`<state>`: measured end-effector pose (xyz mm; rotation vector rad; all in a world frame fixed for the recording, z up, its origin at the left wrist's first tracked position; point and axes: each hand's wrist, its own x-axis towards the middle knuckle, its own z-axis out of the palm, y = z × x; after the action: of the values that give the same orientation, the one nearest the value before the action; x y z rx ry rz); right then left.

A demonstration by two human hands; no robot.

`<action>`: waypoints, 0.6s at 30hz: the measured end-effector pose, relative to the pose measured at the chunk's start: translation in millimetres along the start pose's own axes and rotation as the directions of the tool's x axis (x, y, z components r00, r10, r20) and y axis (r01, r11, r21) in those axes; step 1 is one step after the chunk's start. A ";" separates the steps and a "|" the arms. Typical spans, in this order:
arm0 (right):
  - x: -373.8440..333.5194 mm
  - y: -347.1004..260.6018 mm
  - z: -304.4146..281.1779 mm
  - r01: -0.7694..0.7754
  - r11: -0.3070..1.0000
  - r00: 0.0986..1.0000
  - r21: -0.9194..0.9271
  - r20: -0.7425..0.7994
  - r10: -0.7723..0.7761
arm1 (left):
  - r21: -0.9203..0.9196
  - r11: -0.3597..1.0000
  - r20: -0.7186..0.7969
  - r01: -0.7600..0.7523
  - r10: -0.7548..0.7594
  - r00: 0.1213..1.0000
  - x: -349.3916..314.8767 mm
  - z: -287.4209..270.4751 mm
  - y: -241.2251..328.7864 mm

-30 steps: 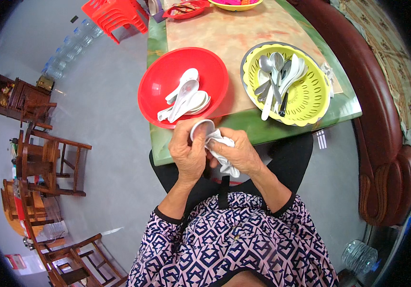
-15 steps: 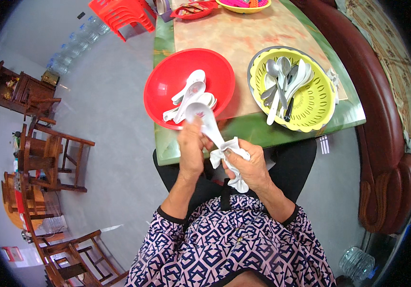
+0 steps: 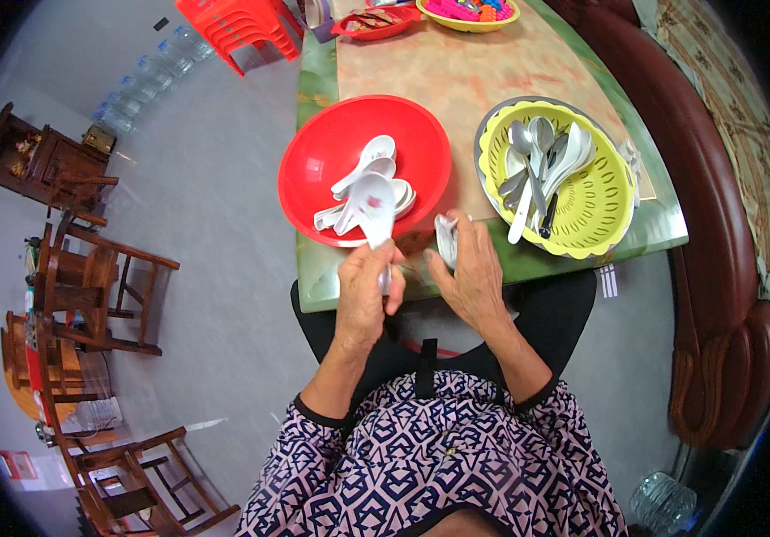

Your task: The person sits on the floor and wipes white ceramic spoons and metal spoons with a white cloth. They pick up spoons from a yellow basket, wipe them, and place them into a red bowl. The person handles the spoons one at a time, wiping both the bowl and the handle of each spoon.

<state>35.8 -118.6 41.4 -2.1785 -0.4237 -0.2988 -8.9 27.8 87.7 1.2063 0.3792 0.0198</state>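
Observation:
A white soup spoon [image 3: 372,204] with a pink flower in its bowl is gripped by the handle in my left hand [image 3: 364,291]. Its bowl hangs over the near rim of a red basin [image 3: 313,143], where several similar white spoons [image 3: 374,157] lie in a pile. My right hand [image 3: 472,268] is at the table's near edge, between the basin and a yellow colander [image 3: 613,197], its fingers closed on a white cloth [image 3: 446,240]. Metal spoons [image 3: 539,134], white spoons and a black-handled piece rest in the colander.
The green-bordered table [image 3: 537,49] holds a red dish [image 3: 369,25] and a yellow bowl of colourful pieces [image 3: 479,18] at its far end. Red stools [image 3: 246,31] and wooden chairs [image 3: 116,295] stand to the left. A brown leather sofa [image 3: 716,224] runs along the right.
The cloth has come off the spoon's handle and moved forward and right with my right hand. My left hand now grips the handle lower down, the bowl over the basin's rim.

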 end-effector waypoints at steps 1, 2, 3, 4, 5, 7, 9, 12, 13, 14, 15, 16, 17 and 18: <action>6.7 5.2 7.9 0.028 0.997 0.999 -0.074 -0.039 -0.031 | -0.023 1.000 0.005 0.022 -0.022 1.000 -0.5 1.8 -2.5; 12.1 9.0 13.9 0.057 0.986 0.995 -0.154 -0.076 -0.069 | -0.040 0.998 0.005 0.044 -0.044 0.999 -2.1 1.7 -4.8; 15.6 14.0 19.3 -0.019 0.977 1.000 -0.213 0.018 0.023 | -0.056 0.996 0.013 0.066 -0.066 0.998 -2.2 0.5 -6.6; 16.4 18.3 24.1 0.020 0.968 1.000 -0.249 0.010 -0.018 | -0.073 0.993 0.018 0.095 -0.094 0.995 -2.3 -0.8 -9.6; 16.8 21.5 27.9 0.058 0.957 0.998 -0.284 0.002 -0.060 | -0.057 0.994 0.026 0.098 -0.096 0.995 -2.7 -1.1 -10.9; 14.8 21.6 27.0 0.104 0.963 0.993 -0.247 -0.026 -0.114 | -0.023 0.994 0.047 0.107 -0.106 0.993 -3.2 -1.4 -13.2; 8.0 11.4 19.4 0.175 0.980 0.974 -0.093 -0.132 -0.186 | 0.000 0.995 0.059 0.102 -0.102 0.993 -3.5 -2.2 -15.2; 8.9 -12.4 1.3 0.158 0.978 0.977 0.138 -0.167 -0.134 | 0.047 0.986 0.117 0.158 -0.162 0.980 -8.8 3.0 -15.2; 12.0 -19.1 -8.2 0.063 0.958 0.997 0.280 -0.068 -0.046 | 0.063 0.981 0.146 0.184 -0.192 0.971 -11.9 6.8 -13.6; 14.6 -20.7 -14.0 -0.043 0.912 0.999 0.408 0.041 0.029 | 0.068 0.976 0.189 0.209 -0.218 0.958 -15.4 8.6 -13.2; 15.3 -9.6 -7.0 -0.110 0.787 0.993 0.606 0.099 0.063 | 0.073 0.970 0.231 0.232 -0.243 0.942 -19.5 9.1 -12.7; 16.5 -5.1 -7.6 -0.152 0.766 0.986 0.625 0.150 0.073 | 0.075 0.965 0.273 0.252 -0.263 0.925 -22.0 9.8 -12.6; 13.7 -3.9 -11.3 -0.167 0.768 0.985 0.618 0.144 0.099 | 0.073 0.958 0.277 0.279 -0.288 0.917 -23.7 10.4 -12.7; 11.4 -5.0 -16.6 -0.183 0.770 0.983 0.611 0.139 0.123 | 0.109 0.959 0.302 0.263 -0.284 0.910 -24.8 10.5 -13.8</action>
<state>43.1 -126.9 59.0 -1.5558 -0.3294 0.0413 -31.5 8.0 85.1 1.1892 0.2655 -0.4281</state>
